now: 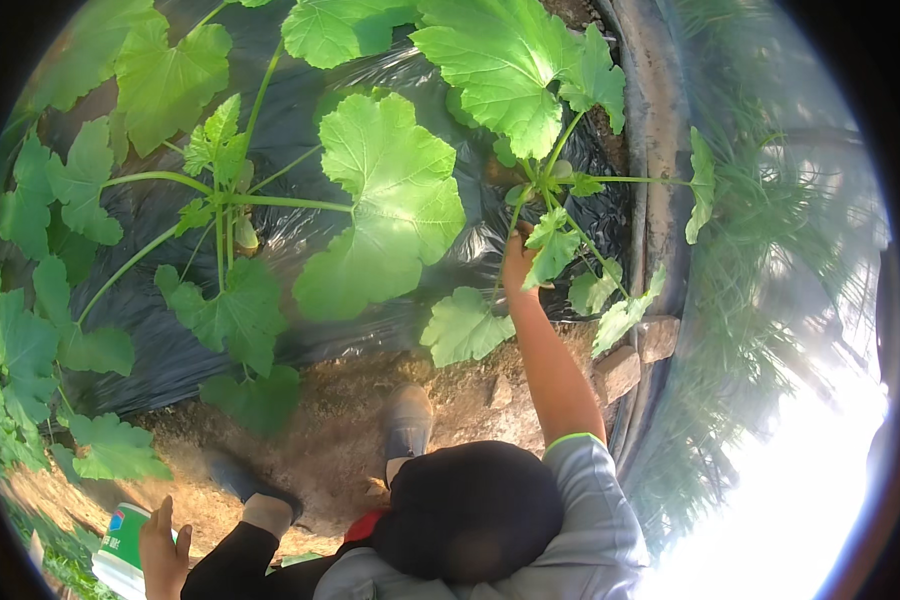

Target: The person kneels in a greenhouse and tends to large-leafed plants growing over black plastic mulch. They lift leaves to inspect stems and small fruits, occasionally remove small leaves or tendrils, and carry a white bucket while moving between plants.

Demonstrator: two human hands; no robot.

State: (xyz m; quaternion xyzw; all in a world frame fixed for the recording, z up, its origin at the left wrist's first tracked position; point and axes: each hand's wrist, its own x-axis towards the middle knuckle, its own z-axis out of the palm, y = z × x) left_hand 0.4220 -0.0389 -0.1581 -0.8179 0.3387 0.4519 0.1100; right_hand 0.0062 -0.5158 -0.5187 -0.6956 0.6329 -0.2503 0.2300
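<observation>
My right hand (520, 264) reaches in under the leaves of a squash-like plant (544, 178) at the right, close to its base. A small leaf and the stems partly cover the fingers, so whether they grip anything is hidden. Down at the lower left, my left hand (163, 551) has its fingers raised and its thumb apart, in front of a green and white plastic tub (124, 536). The tub bears printing, and its inside cannot be seen. A second plant (221, 199) with broad lobed leaves spreads at the left.
Black plastic mulch film (307, 330) covers the bed under both plants. My shoes (409, 420) are on the bare soil path (330, 450). Bricks (616, 373) lie beside the curved edge (656, 112) at right, with clear sheeting and grassy plants beyond. A black cap (476, 510) blocks the bottom middle.
</observation>
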